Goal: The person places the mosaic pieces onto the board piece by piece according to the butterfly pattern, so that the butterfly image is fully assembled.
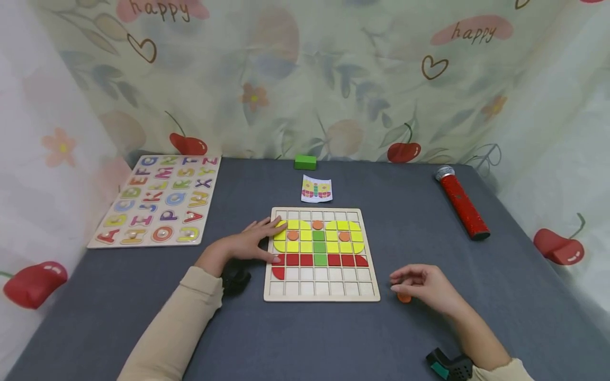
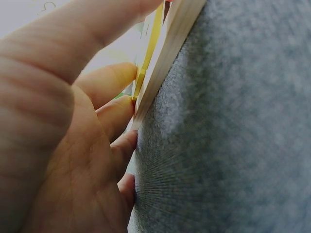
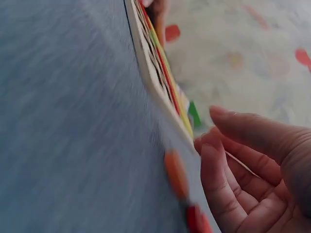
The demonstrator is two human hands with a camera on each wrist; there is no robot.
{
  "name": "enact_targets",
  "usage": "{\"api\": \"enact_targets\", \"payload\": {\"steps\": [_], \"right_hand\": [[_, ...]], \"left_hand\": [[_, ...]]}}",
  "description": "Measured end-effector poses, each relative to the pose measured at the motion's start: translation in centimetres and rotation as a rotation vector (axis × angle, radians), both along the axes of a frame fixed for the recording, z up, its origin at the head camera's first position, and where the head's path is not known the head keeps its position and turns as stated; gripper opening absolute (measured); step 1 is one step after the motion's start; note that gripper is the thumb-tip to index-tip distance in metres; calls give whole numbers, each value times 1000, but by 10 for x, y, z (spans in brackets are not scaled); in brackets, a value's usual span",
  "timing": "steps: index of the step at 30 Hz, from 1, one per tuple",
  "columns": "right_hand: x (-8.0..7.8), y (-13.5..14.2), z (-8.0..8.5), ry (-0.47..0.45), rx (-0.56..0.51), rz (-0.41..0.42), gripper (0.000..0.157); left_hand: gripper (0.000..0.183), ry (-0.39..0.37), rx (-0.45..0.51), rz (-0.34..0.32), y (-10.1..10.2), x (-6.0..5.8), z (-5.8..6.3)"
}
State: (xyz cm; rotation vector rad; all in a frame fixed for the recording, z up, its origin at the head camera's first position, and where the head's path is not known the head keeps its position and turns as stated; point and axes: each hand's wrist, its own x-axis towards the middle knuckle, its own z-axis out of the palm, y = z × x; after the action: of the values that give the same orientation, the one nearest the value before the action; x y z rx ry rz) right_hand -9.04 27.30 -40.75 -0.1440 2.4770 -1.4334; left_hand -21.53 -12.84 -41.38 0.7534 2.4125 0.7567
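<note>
A wooden grid board (image 1: 333, 291) lies in front of me, holding yellow (image 1: 333, 246), red (image 1: 306, 260), green (image 1: 320, 247) and round orange (image 1: 317, 225) pieces in a butterfly-like pattern. My left hand (image 1: 250, 241) rests on the board's left edge, fingers on yellow pieces and thumb at the red row. To the right of the board, my right hand (image 1: 426, 286) hovers with loosely bent fingers, nothing visible between them. Just beneath it is an orange disc (image 1: 404, 298). In the right wrist view a blurred red thing (image 3: 194, 218) shows beside an orange piece (image 3: 176, 172).
A small pattern card (image 1: 316, 189) and a green block (image 1: 305, 162) sit behind the board. An alphabet board (image 1: 157, 203) lies at the left, and a red microphone (image 1: 462, 203) at the right. A patterned curtain encloses the dark grey tabletop (image 1: 305, 338).
</note>
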Motion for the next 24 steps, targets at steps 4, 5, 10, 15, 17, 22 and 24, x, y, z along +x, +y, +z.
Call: {"api": "enact_targets", "payload": {"steps": [4, 5, 10, 15, 17, 22, 24], "right_hand": [[11, 16, -9, -13, 15, -56, 40], [13, 18, -11, -9, 26, -63, 40], [16, 20, -16, 53, 132, -42, 35], [15, 16, -13, 109, 222, -15, 29], [16, 16, -13, 114, 222, -6, 29], [11, 13, -13, 77, 151, 41, 28], [7, 10, -11, 60, 119, 63, 28]], "left_hand": [[89, 6, 2, -10, 0, 0, 0], [89, 7, 3, -10, 0, 0, 0], [89, 4, 1, -3, 0, 1, 0], [89, 2, 0, -6, -1, 0, 0], [89, 1, -3, -3, -1, 0, 1], [89, -4, -6, 6, -1, 0, 1], [89, -4, -5, 3, 0, 0, 1]]}}
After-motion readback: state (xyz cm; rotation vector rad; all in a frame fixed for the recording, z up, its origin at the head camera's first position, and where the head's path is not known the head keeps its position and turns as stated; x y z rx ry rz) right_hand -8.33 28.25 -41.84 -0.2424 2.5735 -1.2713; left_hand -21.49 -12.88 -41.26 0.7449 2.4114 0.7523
